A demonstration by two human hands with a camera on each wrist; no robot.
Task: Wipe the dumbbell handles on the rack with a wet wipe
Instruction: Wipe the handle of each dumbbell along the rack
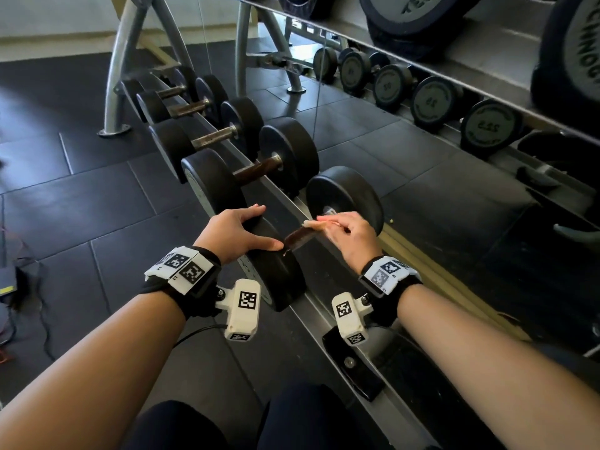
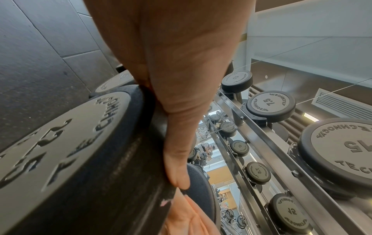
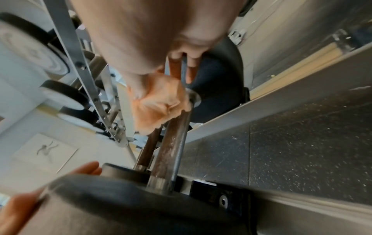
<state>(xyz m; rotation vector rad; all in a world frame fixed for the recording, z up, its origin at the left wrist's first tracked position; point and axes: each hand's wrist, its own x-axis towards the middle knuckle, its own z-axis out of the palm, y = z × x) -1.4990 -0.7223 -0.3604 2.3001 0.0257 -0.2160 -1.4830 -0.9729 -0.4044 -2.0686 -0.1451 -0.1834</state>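
The nearest dumbbell on the rack has a rusty brown handle (image 1: 298, 236) (image 3: 171, 146) between two black heads. My left hand (image 1: 237, 232) (image 2: 177, 111) rests on top of the near head (image 1: 276, 277) (image 2: 80, 159), fingers spread and fairly straight, thumb lying along its inner edge. My right hand (image 1: 347, 237) (image 3: 161, 39) pinches a crumpled wet wipe (image 1: 313, 224) (image 3: 159, 105), stained orange, and holds it against the far end of the handle beside the far head (image 1: 350, 196).
Several more dumbbells (image 1: 246, 170) lie in a row further along the metal rack rail (image 1: 324, 319). A mirror on the right reflects numbered dumbbell heads (image 1: 431, 102). Black rubber floor tiles (image 1: 81, 196) spread to the left, with cables (image 1: 19, 254) at the edge.
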